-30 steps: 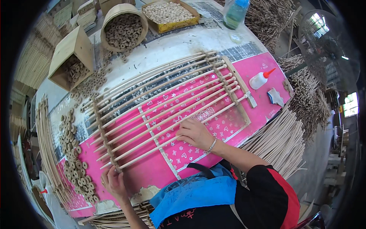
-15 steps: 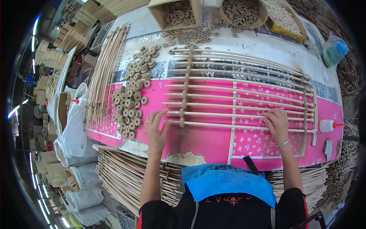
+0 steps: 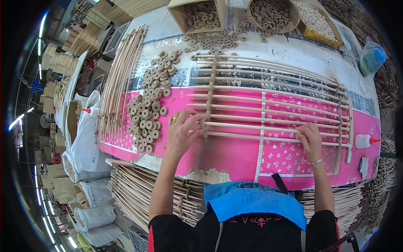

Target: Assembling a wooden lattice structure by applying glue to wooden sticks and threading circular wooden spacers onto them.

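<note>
Long pale wooden rods [image 3: 252, 127] lie side by side across the pink-and-white tabletop. Their left portions pass through a row of brown wooden rings [image 3: 212, 84], and a similar row [image 3: 339, 105] crosses them on the right. My left hand [image 3: 180, 131] pinches the left end of a rod near the front, beside the ring row; the exact tip is hidden by the fingers. Closed thumb and fingers of my right hand [image 3: 310, 140] grip a rod farther right, just inside the right row. Loose brown rings [image 3: 147, 113] are heaped left of my left hand.
Another rod bundle [image 3: 117, 84] lies at the left. Along the back are a wooden box [image 3: 180, 21], a round bowl [image 3: 250, 10] of rings and a yellow tray [image 3: 323, 38] of pale pieces. A red-tipped white bottle [image 3: 363, 141] lies right.
My left hand has shifted slightly right and forward, from spread fingers at the rod ends to a pinch at one end. My right hand stays at nearly the same part of the rods.
</note>
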`<state>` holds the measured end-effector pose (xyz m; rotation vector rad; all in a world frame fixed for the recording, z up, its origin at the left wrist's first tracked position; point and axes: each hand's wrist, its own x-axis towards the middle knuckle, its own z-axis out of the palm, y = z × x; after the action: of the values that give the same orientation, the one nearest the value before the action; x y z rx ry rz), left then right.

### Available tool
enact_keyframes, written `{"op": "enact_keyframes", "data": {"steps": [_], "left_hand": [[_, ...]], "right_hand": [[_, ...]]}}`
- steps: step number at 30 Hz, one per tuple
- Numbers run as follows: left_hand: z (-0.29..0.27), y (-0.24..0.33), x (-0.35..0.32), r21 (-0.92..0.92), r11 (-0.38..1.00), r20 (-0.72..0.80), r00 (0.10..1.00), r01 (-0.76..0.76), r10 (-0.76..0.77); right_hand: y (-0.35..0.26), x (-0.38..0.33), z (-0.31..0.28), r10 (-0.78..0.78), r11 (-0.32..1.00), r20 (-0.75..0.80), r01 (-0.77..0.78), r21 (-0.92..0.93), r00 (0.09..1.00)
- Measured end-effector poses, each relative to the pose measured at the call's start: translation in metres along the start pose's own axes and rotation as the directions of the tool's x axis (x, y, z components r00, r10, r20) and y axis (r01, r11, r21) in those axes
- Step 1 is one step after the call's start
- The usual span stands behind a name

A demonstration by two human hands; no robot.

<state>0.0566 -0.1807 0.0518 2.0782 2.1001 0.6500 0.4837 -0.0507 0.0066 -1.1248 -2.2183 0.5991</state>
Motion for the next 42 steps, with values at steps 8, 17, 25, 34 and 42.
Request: {"op": "enact_keyframes", "data": {"steps": [8,17,25,34,42], "left_hand": [[-0.008,-0.001,-0.004,0.014,1.0,0.011,1.0,0.018,-0.018],[-0.01,-0.01,-0.011,-0.065,0.996,-0.015,0.998,0.056,-0.057],[-0.011,-0.022,-0.018,-0.135,0.982,0.02,0.991,0.135,-0.134],[-0.005,-0.009,-0.01,-0.093,0.993,0.035,0.997,0.067,-0.064],[-0.001,0.005,-0.013,-0.062,0.998,0.051,0.998,0.033,-0.03]], "right_hand": [[0.002,0.0,-0.002,-0.011,1.0,-0.005,0.011,0.018,1.0],[0.005,0.003,-0.005,-0.039,0.999,0.016,0.039,0.032,0.999],[0.008,0.002,-0.008,-0.033,0.999,0.024,0.032,0.039,0.999],[0.002,0.001,-0.008,-0.037,0.998,-0.017,0.038,0.056,0.999],[0.002,-0.01,-0.006,-0.018,0.999,-0.017,0.018,0.042,1.0]]}}
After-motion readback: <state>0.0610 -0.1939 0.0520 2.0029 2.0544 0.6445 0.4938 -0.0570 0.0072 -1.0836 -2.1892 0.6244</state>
